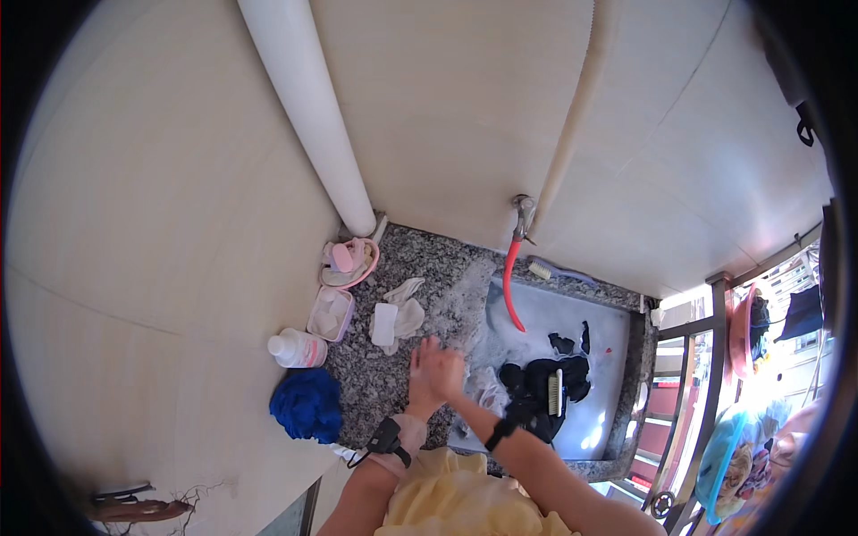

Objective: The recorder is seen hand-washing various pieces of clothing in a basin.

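My left hand (421, 376) and my right hand (448, 375) meet over the speckled granite counter (365, 365), beside the sink's left side. The right hand is curled against the left, whose fingertips point away from me. Whether anything is between them is hidden. Just beyond my fingers lie a white soap bar (384, 324) and a crumpled white cloth (409, 317). To the right, black cloth (536, 385) floats in the sudsy water (590, 415) with a scrub brush (555, 393) on top. A wet whitish cloth (488, 390) lies at the sink's near left.
A red hose (513, 281) hangs from the metal tap (524, 211). Another brush (560, 271) rests on the back ledge. Along the left wall stand a pink basket (377, 258), a soap box (348, 315), a white bottle (301, 350) and blue cloth (306, 407). Railing (717, 348) stands right.
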The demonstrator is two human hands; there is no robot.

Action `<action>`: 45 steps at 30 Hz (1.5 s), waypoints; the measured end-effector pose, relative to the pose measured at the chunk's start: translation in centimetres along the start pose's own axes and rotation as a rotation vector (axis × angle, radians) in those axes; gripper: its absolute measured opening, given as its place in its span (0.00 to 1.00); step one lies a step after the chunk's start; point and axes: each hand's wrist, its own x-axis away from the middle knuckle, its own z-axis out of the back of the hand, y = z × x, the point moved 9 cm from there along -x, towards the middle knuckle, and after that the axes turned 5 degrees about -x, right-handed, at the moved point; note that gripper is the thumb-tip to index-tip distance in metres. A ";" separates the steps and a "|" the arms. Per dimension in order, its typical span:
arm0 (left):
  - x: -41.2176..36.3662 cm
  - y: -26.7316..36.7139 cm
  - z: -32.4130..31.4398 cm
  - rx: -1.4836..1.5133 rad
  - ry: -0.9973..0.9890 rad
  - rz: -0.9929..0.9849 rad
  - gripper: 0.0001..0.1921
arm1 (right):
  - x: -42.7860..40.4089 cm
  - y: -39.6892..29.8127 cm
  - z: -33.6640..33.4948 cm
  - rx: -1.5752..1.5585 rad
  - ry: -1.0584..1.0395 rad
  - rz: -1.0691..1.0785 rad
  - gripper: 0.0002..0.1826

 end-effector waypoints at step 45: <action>-1.6 0.4 0.1 0.012 0.072 0.048 0.34 | -0.2 3.5 -0.4 -0.386 0.007 -0.033 0.11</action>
